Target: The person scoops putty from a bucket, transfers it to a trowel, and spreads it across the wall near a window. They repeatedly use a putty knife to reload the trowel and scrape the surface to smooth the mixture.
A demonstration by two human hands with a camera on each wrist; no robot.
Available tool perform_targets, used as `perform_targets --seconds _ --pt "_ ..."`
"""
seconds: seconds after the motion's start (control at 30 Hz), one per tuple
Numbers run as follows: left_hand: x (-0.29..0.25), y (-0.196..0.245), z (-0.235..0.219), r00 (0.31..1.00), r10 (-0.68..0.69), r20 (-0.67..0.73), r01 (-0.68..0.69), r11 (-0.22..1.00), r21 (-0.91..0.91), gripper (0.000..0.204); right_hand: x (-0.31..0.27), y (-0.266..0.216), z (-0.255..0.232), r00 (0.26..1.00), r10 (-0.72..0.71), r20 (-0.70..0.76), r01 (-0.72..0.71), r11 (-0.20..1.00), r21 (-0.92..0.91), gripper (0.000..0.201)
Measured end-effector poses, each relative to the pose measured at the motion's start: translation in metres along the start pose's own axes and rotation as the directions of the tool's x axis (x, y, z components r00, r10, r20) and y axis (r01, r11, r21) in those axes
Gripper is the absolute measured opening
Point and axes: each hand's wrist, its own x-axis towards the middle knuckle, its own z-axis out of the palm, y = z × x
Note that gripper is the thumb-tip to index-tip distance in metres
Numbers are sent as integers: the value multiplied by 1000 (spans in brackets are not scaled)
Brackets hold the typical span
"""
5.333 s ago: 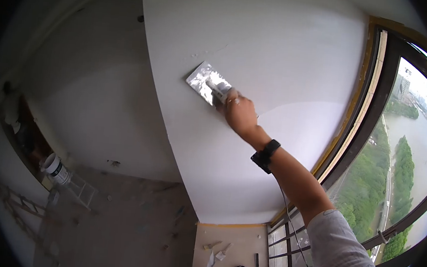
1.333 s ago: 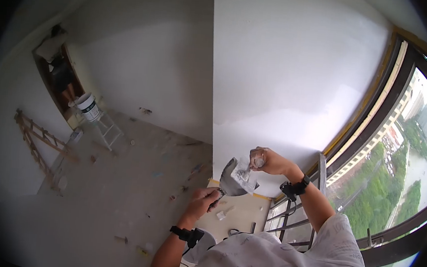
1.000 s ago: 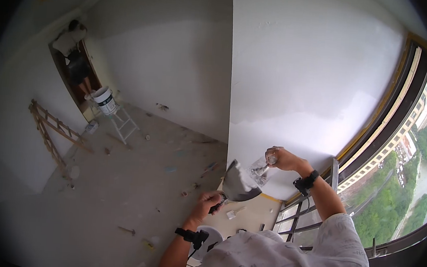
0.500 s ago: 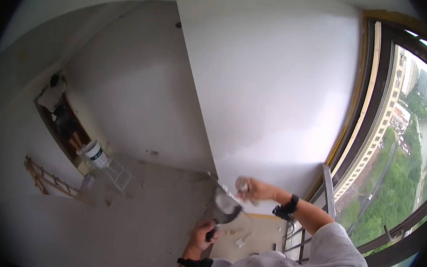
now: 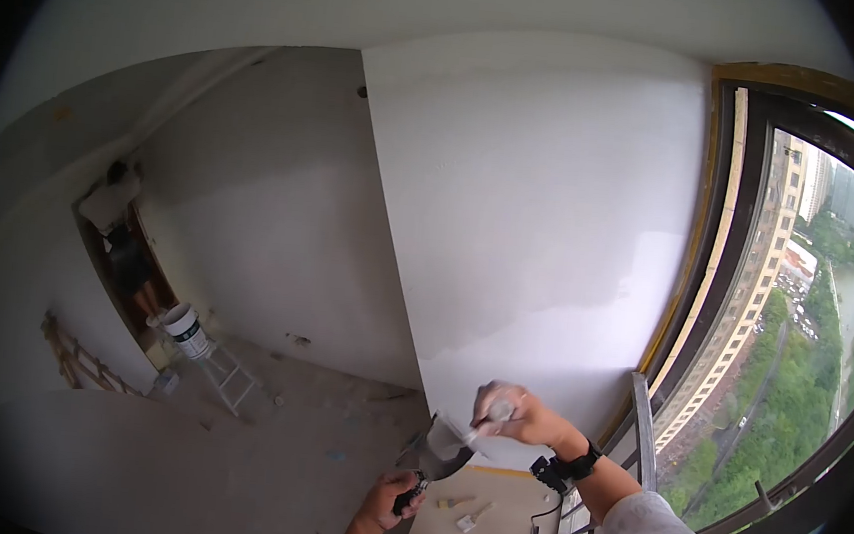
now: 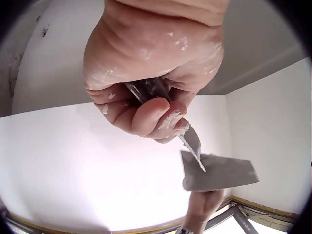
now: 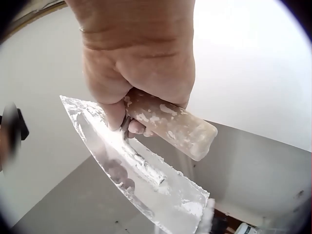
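My left hand point(image 5: 384, 503) grips the dark handle of a putty knife point(image 5: 445, 447), its wide blade pointing up and away. In the left wrist view, white putty is smeared on the fingers and along the edge of the putty knife point(image 6: 193, 142). My right hand point(image 5: 521, 415) is wrapped round the putty-spotted handle of a plastering trowel point(image 7: 170, 127). White putty coats parts of its thin metal plate. Both blades come close together and overlap in the head and left wrist views, low in front of the white wall point(image 5: 521, 224).
A large window point(image 5: 793, 326) with dark frames runs along the right. Brushes point(image 5: 473, 517) lie on the ledge below. Farther left, a bucket point(image 5: 188, 332) stands on a stepladder point(image 5: 234, 384), near another person point(image 5: 121, 233) and a wooden ladder point(image 5: 79, 355).
Earlier the trowel lay against the wall in my raised right hand. It came down to the putty knife, which my left hand raised; both blades keep moving against each other while the view tilts up.
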Motion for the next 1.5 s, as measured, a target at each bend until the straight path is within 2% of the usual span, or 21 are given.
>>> perform_targets --seconds 0.07,0.2,0.27,0.3,0.33,0.37,0.4,0.5,0.53,0.6,0.63,0.67,0.73,0.8,0.87,0.93,1.0,1.03,1.13,1.27,1.5 --pt "-5 10 5 999 41 32 -41 999 15 23 -7 18 -2 978 179 106 -163 976 -143 22" --pt "-11 41 -9 988 118 103 -108 989 -103 23 -41 60 -3 926 336 172 -314 938 -143 23" --pt "-14 61 -13 951 260 166 -250 965 -79 32 -52 58 2 922 377 85 -386 912 139 23" --pt "-9 65 -20 951 249 182 -238 968 -77 35 -55 53 8 927 372 52 -376 914 155 23" --pt "-3 63 -27 957 218 189 -212 976 -53 35 -56 47 16 933 350 -79 -249 790 560 22" --pt "4 57 -32 956 203 212 -185 978 -99 36 -58 43 21 906 368 -208 -23 535 845 22" --pt "11 51 -35 955 185 233 -155 977 -144 37 -62 45 25 897 369 -242 10 530 848 22" --pt "27 28 -28 952 124 279 -78 982 -170 35 -67 49 33 697 681 -225 21 294 955 29" --pt "31 22 -22 948 134 288 -78 977 -198 34 -92 109 23 682 719 -131 -131 296 946 26" --pt "31 16 -4 961 118 250 -59 971 -232 30 -104 107 16 644 744 -179 -114 324 939 25" --pt "23 14 9 981 102 168 -71 981 -182 28 -111 108 13 580 772 -259 -113 391 913 21" --pt "18 13 25 992 96 83 -85 987 -133 25 -117 105 6 577 769 -274 -97 398 912 21" --pt "20 11 15 996 84 36 -79 989 -124 24 -123 92 -22 457 638 -620 -333 769 545 31" --pt "20 8 7 997 80 -18 -81 990 -119 24 -114 55 -60 392 392 -832 -477 860 180 35" --pt "17 8 8 989 69 -133 -75 996 -44 24 -102 32 -105 425 -137 -895 -567 730 -381 45" --pt "13 5 10 974 70 -215 -76 997 -19 25 -77 -33 -149 464 -274 -842 -535 670 -514 48" --pt "12 -1 3 985 150 -91 -150 989 -1 25 -52 -75 -200 492 -492 -718 -510 505 -696 48" --pt "10 -2 9 977 120 -176 -121 993 5 27 -36 -100 -221 471 -478 -741 -574 472 -669 45" --pt "5 -5 17 983 115 -140 -111 993 35 27 3 -146 -294 436 -555 -708 -662 335 -670 34" --pt "4 -17 16 977 173 -122 -168 985 50 27 35 -186 -351 352 -581 -734 -751 293 -592 32" --pt "0 -30 -1 983 111 -147 -119 992 -43 21 46 -210 -363 298 -492 -818 -847 258 -464 35"
